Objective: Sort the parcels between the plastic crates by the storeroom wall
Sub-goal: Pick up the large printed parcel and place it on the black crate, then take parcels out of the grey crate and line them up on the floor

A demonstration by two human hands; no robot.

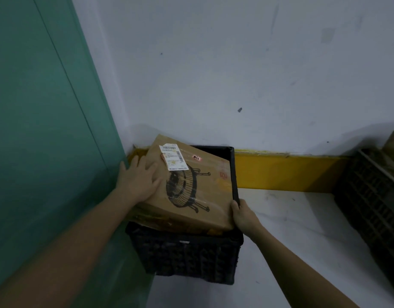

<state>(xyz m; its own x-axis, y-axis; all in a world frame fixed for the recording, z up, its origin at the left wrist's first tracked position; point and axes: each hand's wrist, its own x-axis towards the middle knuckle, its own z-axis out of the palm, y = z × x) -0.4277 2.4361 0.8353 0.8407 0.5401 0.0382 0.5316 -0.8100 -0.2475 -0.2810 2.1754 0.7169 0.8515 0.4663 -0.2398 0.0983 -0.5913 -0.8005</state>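
Cardboard parcel (191, 187) with fan print and white shipping label (173, 157) lies tilted on top of the black plastic crate (187, 256) in the corner, between green door (40, 121) and white wall (236, 70). Left hand (139, 177) rests flat on the parcel's left side, fingers spread. Right hand (243, 215) grips the parcel's near right corner by the crate rim. 2nd crate (373, 196) at right edge, well apart.

Under my left hand (139, 177) the parcel (191, 192) is matt brown cardboard with glossy clear tape and a paper label (173, 157); my right hand (243, 215) grips the black crate (191, 256) of dull latticed plastic
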